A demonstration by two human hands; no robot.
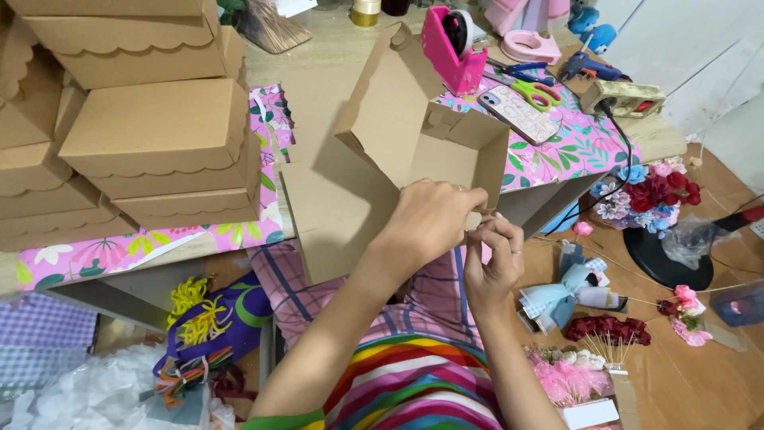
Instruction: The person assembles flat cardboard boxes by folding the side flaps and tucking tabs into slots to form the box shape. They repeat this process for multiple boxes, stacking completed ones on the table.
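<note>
Cardboard box (398, 151), brown and half folded, lies on the edge of the table (660, 135) right in front of you, its lid tilted up and away and its open tray toward your right. Your left hand (434, 219) and right hand (493, 255) meet at the box's near right corner, touching each other, so neither is the nearer one. Your left fingers curl together over the near wall and press on it; your right thumb and forefinger pinch a small cardboard flap (475, 221) there. The box's long axis runs away from you, up and left toward the stack of finished boxes (151, 135). That corner sits just off the table edge, above your lap.
</note>
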